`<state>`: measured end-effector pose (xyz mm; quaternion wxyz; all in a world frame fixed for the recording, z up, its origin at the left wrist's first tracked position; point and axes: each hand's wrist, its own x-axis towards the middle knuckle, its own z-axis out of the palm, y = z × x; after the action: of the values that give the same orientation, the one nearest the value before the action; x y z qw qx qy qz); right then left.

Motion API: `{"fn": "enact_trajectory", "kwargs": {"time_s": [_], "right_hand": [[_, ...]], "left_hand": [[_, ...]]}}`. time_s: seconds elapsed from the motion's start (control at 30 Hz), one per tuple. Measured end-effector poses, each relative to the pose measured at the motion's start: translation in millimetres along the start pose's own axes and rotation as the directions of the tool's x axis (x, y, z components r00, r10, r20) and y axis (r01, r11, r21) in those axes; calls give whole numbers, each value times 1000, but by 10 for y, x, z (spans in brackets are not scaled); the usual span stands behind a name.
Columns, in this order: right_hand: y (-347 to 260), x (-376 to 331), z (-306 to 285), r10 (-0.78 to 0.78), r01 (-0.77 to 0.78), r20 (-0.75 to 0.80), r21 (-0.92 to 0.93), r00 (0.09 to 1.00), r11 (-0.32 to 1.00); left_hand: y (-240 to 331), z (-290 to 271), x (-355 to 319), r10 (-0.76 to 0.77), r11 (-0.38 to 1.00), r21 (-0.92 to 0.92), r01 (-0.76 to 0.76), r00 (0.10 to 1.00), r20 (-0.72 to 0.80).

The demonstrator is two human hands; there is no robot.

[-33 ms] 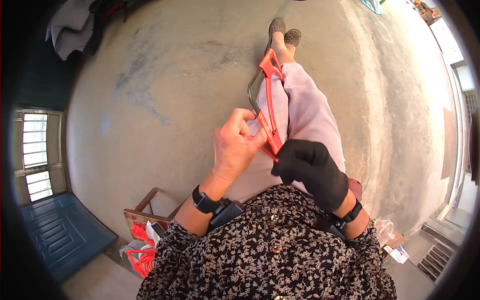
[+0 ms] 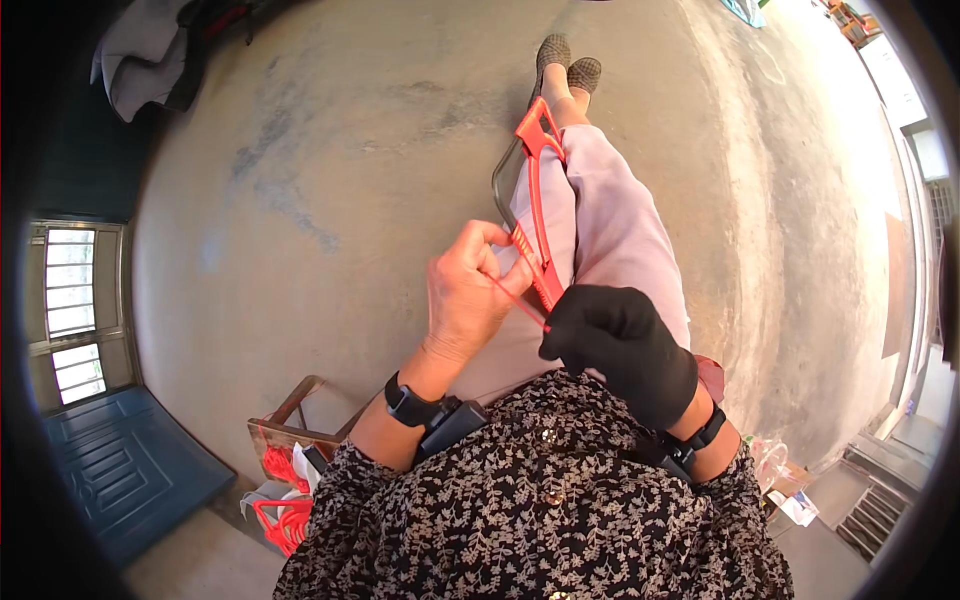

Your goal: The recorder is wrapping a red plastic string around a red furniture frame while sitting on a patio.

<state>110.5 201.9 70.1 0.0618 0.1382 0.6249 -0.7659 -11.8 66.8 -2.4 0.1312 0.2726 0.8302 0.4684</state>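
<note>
On the person's lap lies a long red plastic frame (image 2: 535,215), and it runs along the legs in pale pink trousers (image 2: 620,230) toward the feet. Its far end sits near the grey shoes (image 2: 568,62). A thin dark wire loop (image 2: 500,180) curves out from the left side of the frame.

The left hand (image 2: 468,295) is bare, and its fingers are bent and pinched together on the near part of the frame. The right hand (image 2: 620,345) wears a black glove and is closed around the near end of the frame. A thin red strip (image 2: 520,303) stretches between the two hands, and both hands pinch it.

Each wrist has a dark band, and the left one (image 2: 408,403) is easy to see. The person wears a dark top with small flowers (image 2: 530,510).

Down on the left stands a small wooden stool (image 2: 295,420), and more red plastic pieces (image 2: 280,500) lie just beside it. The floor (image 2: 330,150) is grey concrete. A blue panelled door (image 2: 110,460) lies at the left edge, and a grey cloth (image 2: 140,60) hangs at the top left
</note>
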Motion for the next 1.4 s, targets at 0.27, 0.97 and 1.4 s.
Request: {"fn": "enact_trajectory", "kwargs": {"time_s": [0.27, 0.97, 1.4], "right_hand": [[-34, 364, -345, -151, 131, -336, -81, 930, 988], [472, 804, -496, -696, 288, -211, -800, 687, 527], [326, 203, -289, 173, -175, -25, -133, 985, 975]], "left_hand": [[-245, -431, 148, -158, 619, -709, 339, 937, 311], [-409, -35, 190, -309, 754, -537, 378, 926, 218], [-176, -291, -203, 15, -260, -765, 589, 795, 607]]}}
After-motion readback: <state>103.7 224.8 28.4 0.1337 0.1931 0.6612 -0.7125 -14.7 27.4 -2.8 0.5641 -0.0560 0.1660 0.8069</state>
